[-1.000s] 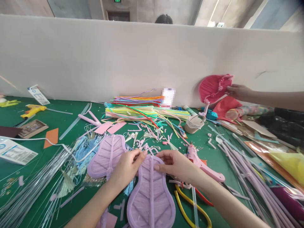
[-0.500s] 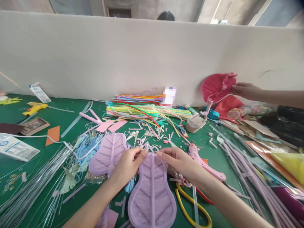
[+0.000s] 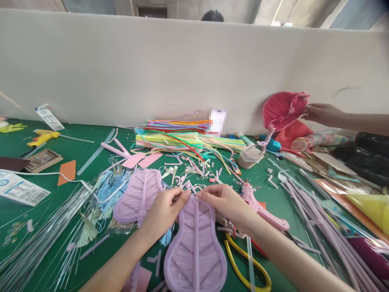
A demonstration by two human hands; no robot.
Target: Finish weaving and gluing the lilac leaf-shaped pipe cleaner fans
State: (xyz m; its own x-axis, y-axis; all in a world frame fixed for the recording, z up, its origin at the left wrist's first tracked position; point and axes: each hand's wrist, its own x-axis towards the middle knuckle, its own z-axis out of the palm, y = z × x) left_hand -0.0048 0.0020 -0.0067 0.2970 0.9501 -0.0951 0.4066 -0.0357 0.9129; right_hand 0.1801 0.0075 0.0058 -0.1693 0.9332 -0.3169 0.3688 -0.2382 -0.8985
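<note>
At the near edge of the green table, between the two forearms, was a lilac veined panel, broad end nearest; whether it lay flat was unclear. It looked light, its fuzzy rim soft but unlikely to slip, its thin middle easily dented, so rim and central rib seemed the safest holds. The left hand pinched its upper-left rim; the right hand pinched the top beside the rib's end. A second lilac panel lay beyond the left wrist, a pink glue gun beyond the right. Farther off, bundled pipe cleaners lay before the pale partition.
</note>
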